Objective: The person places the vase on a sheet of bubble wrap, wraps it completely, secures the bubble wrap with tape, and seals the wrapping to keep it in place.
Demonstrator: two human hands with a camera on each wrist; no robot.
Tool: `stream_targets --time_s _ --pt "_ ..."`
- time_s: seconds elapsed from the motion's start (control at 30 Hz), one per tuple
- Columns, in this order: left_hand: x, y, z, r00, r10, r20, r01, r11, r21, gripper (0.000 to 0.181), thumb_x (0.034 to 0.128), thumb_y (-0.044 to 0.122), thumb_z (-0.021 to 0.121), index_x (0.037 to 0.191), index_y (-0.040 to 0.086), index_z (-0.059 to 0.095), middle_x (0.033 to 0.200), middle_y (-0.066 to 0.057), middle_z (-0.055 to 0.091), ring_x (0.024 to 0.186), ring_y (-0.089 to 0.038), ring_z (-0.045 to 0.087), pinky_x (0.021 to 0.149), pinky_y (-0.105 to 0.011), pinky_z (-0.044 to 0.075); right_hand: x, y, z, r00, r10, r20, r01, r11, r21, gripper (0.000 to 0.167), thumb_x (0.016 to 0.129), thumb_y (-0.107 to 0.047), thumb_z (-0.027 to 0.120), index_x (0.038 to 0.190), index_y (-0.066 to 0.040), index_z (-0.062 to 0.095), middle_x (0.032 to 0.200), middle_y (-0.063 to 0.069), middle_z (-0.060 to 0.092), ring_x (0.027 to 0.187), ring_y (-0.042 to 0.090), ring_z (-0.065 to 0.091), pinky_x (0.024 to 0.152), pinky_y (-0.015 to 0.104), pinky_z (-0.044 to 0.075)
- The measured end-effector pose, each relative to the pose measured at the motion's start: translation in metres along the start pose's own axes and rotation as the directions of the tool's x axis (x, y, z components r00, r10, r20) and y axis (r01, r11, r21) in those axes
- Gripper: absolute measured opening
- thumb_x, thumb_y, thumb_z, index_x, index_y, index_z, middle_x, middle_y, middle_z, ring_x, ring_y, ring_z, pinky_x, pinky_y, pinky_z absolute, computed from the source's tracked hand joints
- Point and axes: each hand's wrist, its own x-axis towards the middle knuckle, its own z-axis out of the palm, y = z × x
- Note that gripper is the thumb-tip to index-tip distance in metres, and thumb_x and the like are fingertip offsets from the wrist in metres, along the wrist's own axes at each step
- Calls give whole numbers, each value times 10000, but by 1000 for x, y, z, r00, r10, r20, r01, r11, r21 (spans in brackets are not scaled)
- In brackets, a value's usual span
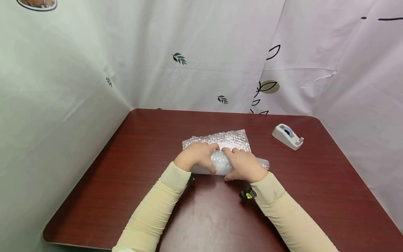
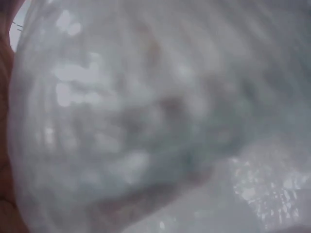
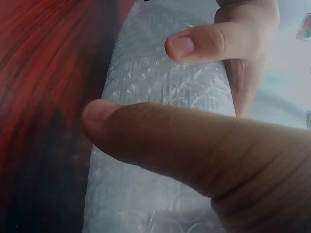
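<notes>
The left hand is curled round the left part of a rolled bundle of bubble wrap, its thumb on the near side and its fingers reaching over the top. The right hand grasps the same bundle farther right in a like way, thumb toward the person, so both are engaged and neither is free. The bundle lies crosswise on the tabletop, in front of the person, with its right end poking out past the right hand. So far the near part of the wrap has been formed into a rounded roll; whether something sits inside cannot be told, as the left wrist view is too close and blurred. Just beyond the fingers, a loose flap of the wrap lies spread flat on the far side, not yet taken into the roll, so the rolling looks well begun but unfinished. Farther out, to the right and well apart from both hands, a white tape dispenser stands untouched. No strip of tape can be made out on the wrap, so any fastening appears not yet done.
</notes>
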Motion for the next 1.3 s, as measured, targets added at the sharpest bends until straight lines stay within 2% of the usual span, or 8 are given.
stream_targets --time_s 0.1,0.23,0.37,0.5,0.7,0.83,1.0,1.3 --pt "0 0 -1 1000 2 -4 -2 1000 13 722 595 441 844 1245 254 593 1032 14 707 862 -200 643 764 -377 518 2 2 2 1000 -11 -15 12 1000 10 922 585 -433 890 1347 -75 514 979 130 655 792 328 664 686 502 553" --pt "-2 2 -1 1000 15 -9 -14 998 55 718 627 453 839 1270 235 603 1139 -1 663 1012 -213 633 901 -434 494 4 6 3 1000 -13 -5 13 999 31 853 588 -392 852 1312 -90 514 940 110 651 765 300 658 654 485 546" --pt "-4 5 0 1000 9 -17 -8 998 64 786 657 477 845 1363 257 579 1265 -36 600 1225 -264 561 1088 -598 342 5 7 1 1000 1 15 -2 999 48 825 579 -388 825 1295 -108 525 922 85 651 744 273 649 628 469 536" --pt "-5 7 0 999 1 -35 2 996 89 856 646 512 874 1409 308 545 1338 -52 567 1352 -318 467 1146 -664 197 5 8 1 999 16 36 -19 997 76 817 576 -389 804 1291 -104 531 912 61 653 732 234 636 610 449 526" --pt "-8 12 0 998 9 -64 0 990 139 882 611 524 913 1391 297 571 1328 -73 565 1343 -319 459 1146 -532 298 7 10 2 998 24 61 -31 993 114 761 578 -406 795 1237 -114 550 884 4 649 726 172 614 620 411 515" --pt "-9 17 1 996 18 -85 -3 984 178 859 613 513 913 1377 303 581 1277 -66 588 1289 -317 497 1118 -522 336 7 13 2 996 34 88 -50 982 183 722 578 -417 799 1191 -123 555 852 -34 631 721 146 595 639 382 504" --pt "-6 23 3 997 -1 -75 15 982 188 920 626 504 917 1439 320 529 1363 -81 561 1313 -347 487 1120 -527 335 6 20 2 991 33 131 -66 963 260 747 596 -429 808 1217 -98 555 882 -20 647 765 148 609 699 369 510" --pt "-5 20 6 993 46 -109 -20 973 229 832 608 533 900 1344 296 592 1303 -50 596 1246 -339 531 1052 -498 409 6 22 2 989 27 145 -67 957 281 731 605 -445 820 1208 -119 565 888 -25 655 777 146 613 705 371 511"
